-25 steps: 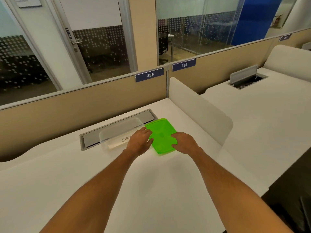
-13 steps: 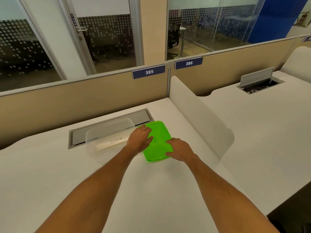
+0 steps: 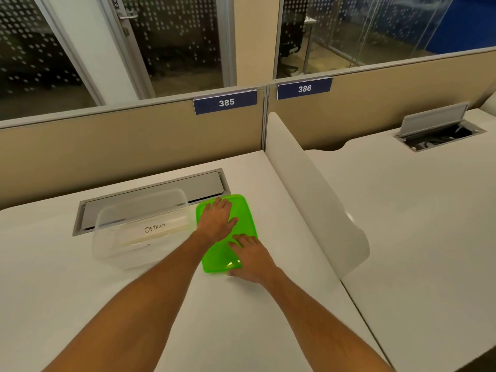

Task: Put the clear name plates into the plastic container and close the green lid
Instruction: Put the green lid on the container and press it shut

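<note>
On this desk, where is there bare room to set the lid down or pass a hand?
Bare desk lies left of the plastic container and nearer the person than it, beside the forearms. A bare strip runs between the green lid and the white divider. The container, lid, left hand and right hand crowd the centre.

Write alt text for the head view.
Both hands, left and right, rest flat on a green lid lying on a white desk. To its left stands an open clear container holding name plates, one reading OSTRICH.
</note>
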